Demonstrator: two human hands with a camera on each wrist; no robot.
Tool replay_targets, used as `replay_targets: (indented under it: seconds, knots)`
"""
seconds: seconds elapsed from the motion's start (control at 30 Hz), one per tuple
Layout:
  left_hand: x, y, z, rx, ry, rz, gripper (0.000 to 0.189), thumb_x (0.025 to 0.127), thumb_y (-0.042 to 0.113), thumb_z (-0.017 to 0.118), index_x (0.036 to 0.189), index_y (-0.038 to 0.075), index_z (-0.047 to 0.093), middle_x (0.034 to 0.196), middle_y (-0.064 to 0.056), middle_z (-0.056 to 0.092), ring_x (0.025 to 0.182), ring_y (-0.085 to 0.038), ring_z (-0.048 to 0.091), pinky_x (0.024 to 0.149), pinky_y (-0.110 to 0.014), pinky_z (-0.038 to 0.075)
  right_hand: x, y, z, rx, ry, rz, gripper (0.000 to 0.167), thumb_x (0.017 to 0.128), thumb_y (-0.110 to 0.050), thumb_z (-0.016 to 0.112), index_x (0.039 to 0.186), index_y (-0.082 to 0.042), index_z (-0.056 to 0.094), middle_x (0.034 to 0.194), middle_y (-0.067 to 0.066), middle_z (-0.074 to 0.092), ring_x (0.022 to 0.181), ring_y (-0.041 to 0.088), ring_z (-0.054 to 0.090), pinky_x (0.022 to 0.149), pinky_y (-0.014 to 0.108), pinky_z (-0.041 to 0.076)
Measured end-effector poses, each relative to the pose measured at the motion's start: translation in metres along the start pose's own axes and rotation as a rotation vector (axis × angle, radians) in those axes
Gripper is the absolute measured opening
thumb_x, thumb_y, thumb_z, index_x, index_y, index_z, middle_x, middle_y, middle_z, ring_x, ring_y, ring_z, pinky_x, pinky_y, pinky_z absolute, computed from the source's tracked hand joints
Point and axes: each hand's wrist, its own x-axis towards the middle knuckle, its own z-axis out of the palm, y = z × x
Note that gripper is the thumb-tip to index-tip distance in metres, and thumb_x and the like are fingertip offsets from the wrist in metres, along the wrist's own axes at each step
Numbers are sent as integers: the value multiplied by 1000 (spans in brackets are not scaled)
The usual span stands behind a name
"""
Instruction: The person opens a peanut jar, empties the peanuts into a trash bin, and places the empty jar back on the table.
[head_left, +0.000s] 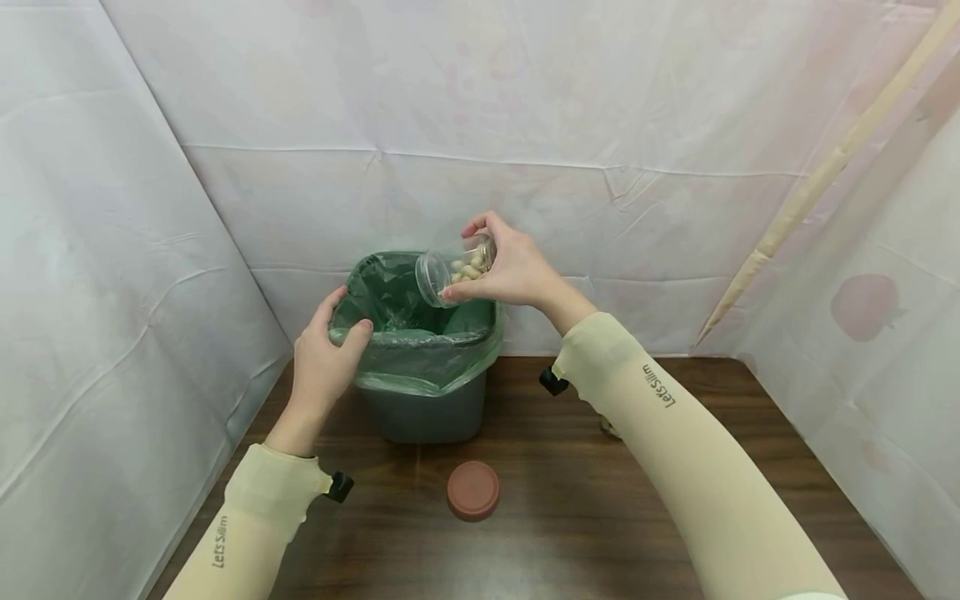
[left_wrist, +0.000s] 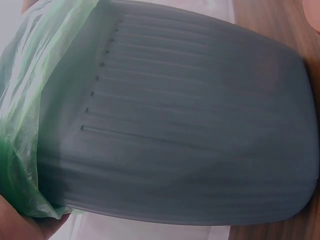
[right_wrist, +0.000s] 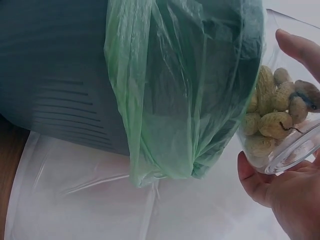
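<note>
A grey trash bin point(head_left: 431, 412) stands on the table, lined with a green plastic bag point(head_left: 420, 362) folded down over its rim. My left hand point(head_left: 322, 354) grips the rim at the bin's near left corner, thumb and fingers over the bag. Above the bin's right side, my right hand point(head_left: 517, 267) holds a clear jar point(head_left: 432, 279) tipped on its side, its open mouth facing left over the bin. Unshelled peanuts point(right_wrist: 277, 100) lie inside the jar, near its base. In the left wrist view, the bin's ribbed side point(left_wrist: 190, 115) fills most of the picture.
A round reddish-brown lid point(head_left: 473, 490) lies on the dark wood table point(head_left: 555, 517) in front of the bin. Something small and brownish point(head_left: 609, 427) is partly hidden behind the right forearm. White cloth walls point(head_left: 525, 100) close in the back and sides.
</note>
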Motion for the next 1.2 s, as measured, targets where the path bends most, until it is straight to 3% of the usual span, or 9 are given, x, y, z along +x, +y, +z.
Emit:
replay_targets:
  seconds: [0.2, 0.47, 0.6, 0.67, 0.87, 0.93, 1.1, 1.2]
  knots:
    - [0, 0, 1, 3, 5, 5, 66, 105, 41, 63, 166, 21, 50, 52, -2, 47, 42, -11, 27, 52, -38, 36, -1, -1, 2, -21, -1, 2, 82, 72, -46, 102, 136, -29, 54, 141, -3, 65, 88, 24, 64, 83, 43, 54]
    - [0, 2, 2, -11, 7, 12, 65, 104, 39, 64, 166, 22, 50, 62, -6, 53, 43, -10, 27, 56, -39, 37, 2, -2, 4, -46, -35, -66, 84, 73, -43, 103, 140, -23, 56, 142, 2, 63, 91, 22, 62, 87, 44, 53]
    - [0, 3, 2, -14, 6, 12, 65, 104, 39, 64, 165, 22, 50, 58, -2, 48, 41, -10, 26, 51, -36, 35, 4, -4, 5, -57, -43, -91, 83, 73, -41, 103, 140, -24, 57, 139, 0, 61, 90, 23, 57, 84, 42, 51]
    - [0, 3, 1, -16, 3, 10, 65, 104, 39, 64, 165, 23, 50, 50, 0, 40, 39, -9, 25, 45, -34, 32, 4, -5, 5, -56, -51, -96, 82, 73, -40, 103, 139, -24, 57, 133, 0, 62, 89, 23, 57, 84, 42, 51]
    - [0, 1, 1, -14, 4, 3, 64, 104, 39, 62, 165, 23, 51, 49, 3, 40, 40, -10, 26, 43, -33, 31, 5, -9, 6, -38, -84, -85, 81, 71, -38, 104, 136, -27, 57, 104, 6, 63, 84, 23, 61, 83, 41, 53]
    - [0, 1, 1, -10, 6, 4, 64, 104, 39, 62, 165, 23, 51, 52, 2, 42, 41, -10, 26, 45, -34, 32, 5, -10, 7, -40, -84, -81, 81, 71, -38, 104, 136, -28, 56, 108, 6, 63, 84, 23, 61, 83, 41, 53]
    - [0, 2, 2, -12, 5, 5, 65, 104, 40, 62, 165, 23, 51, 55, -4, 47, 44, -9, 23, 50, -38, 34, 5, -10, 7, -39, -73, -76, 86, 71, -38, 104, 138, -24, 51, 135, 5, 61, 85, 25, 61, 84, 42, 53]
    - [0, 3, 3, -23, 7, 11, 64, 104, 39, 62, 165, 22, 51, 66, -8, 54, 45, -9, 22, 58, -39, 37, 5, -9, 6, -39, -66, -73, 87, 71, -39, 104, 137, -25, 49, 139, 6, 61, 85, 26, 61, 83, 43, 53]
